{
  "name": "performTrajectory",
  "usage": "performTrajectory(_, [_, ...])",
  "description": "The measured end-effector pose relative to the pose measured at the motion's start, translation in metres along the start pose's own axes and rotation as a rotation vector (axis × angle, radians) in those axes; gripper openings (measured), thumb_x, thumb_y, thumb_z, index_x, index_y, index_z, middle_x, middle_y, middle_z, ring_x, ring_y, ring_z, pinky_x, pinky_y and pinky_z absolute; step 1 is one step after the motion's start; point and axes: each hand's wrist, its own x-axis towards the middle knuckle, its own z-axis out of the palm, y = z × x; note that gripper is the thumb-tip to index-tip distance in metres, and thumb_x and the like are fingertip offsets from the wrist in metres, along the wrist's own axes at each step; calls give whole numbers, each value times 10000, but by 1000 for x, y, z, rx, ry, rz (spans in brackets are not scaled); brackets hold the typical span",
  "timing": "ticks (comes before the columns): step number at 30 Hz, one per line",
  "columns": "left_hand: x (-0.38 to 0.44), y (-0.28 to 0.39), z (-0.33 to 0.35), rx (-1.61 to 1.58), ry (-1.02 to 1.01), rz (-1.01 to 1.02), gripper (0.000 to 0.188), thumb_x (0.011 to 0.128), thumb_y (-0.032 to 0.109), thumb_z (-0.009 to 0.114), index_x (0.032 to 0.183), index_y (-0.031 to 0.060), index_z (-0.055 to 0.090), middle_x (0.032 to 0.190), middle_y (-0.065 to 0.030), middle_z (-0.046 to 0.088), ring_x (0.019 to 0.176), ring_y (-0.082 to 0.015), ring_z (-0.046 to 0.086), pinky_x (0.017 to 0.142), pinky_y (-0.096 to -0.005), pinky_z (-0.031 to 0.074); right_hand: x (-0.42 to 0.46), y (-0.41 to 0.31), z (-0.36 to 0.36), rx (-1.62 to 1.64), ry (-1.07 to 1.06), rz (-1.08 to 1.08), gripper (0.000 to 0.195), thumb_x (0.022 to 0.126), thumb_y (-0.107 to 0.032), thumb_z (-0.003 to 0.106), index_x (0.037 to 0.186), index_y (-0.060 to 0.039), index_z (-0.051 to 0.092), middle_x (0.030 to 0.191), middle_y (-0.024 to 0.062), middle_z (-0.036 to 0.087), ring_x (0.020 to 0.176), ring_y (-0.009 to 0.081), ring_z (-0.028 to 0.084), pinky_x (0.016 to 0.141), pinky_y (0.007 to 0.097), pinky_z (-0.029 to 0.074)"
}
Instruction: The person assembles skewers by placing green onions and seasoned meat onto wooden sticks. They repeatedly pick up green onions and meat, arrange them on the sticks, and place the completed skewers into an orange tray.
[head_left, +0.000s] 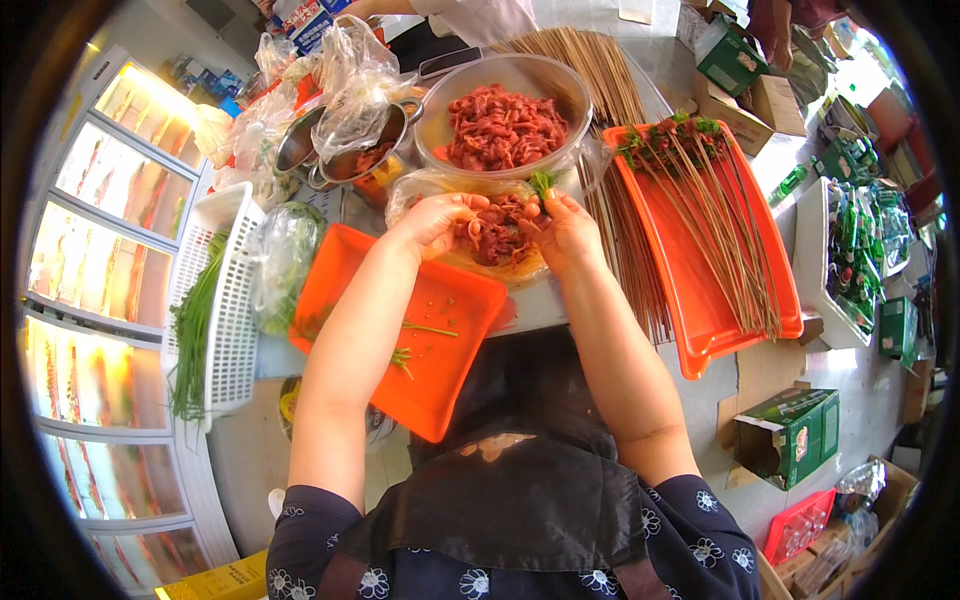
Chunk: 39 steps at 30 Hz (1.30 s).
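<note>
My right hand (568, 231) pinches a small bunch of green herbs (541, 184) between thumb and fingers. My left hand (439, 223) hovers at the left side of raw red meat pieces (499, 238), its fingers curled. Whether it grips a piece is hidden. This meat lies on a clear plastic bag (525, 274) just in front of me. Behind it stands a large translucent bowl (427, 154) heaped with sliced raw meat (506, 127). Under my left forearm, an orange tray (450, 367) carries cut green stems (431, 328).
At right, an orange tray (660, 247) holds skewers (720, 240) with meat and herbs. Loose bamboo skewers (619, 232) lie beside it. Metal pots (352, 172) stand back left. A white basket (234, 322) of long greens is at left. Another person's arm (382, 7) shows across the table.
</note>
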Motion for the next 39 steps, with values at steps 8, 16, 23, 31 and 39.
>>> performTrajectory(8, [-9, -3, 26, -210, -52, 44, 186, 834, 53, 530, 1020, 59, 525, 925, -52, 595, 766, -142, 584, 702, -285, 488, 4, 13, 3, 10, -355, -96, 105, 889, -132, 495, 941, -41, 508, 817, 50, 566, 671, 134, 550, 650, 286, 475])
performTrajectory(16, [-6, 0, 26, 41, -72, 102, 179, 830, 75, 536, 1009, 62, 524, 901, -43, 620, 750, -106, 596, 647, -259, 483, 7, 4, 7, 50, -509, 137, 102, 890, -116, 483, 931, -26, 507, 811, 52, 569, 675, 127, 543, 652, 290, 469])
performTrajectory(23, [-1, -6, 40, 215, 176, 384, 73, 848, 147, 514, 903, 99, 519, 698, -18, 589, 581, -96, 578, 499, -184, 442, 5, 4, 15, -75, -595, 112, 86, 890, -105, 476, 908, -32, 519, 800, 38, 554, 662, 124, 519, 668, 283, 469])
performTrajectory(31, [-14, 8, 51, 299, 159, 256, 197, 862, 271, 436, 756, 118, 500, 593, -10, 566, 448, -92, 499, 374, -193, 329, -6, -9, 27, -144, -611, 194, 98, 899, -114, 462, 902, -30, 512, 788, 39, 551, 636, 113, 500, 629, 247, 446])
performTrajectory(39, [17, -13, 23, 34, 287, 378, 114, 796, 26, 545, 900, 70, 531, 753, -61, 600, 544, -121, 552, 469, -222, 437, 2, -1, 15, -130, -571, 192, 89, 897, -109, 457, 929, -40, 504, 735, 29, 530, 580, 99, 438, 557, 236, 392])
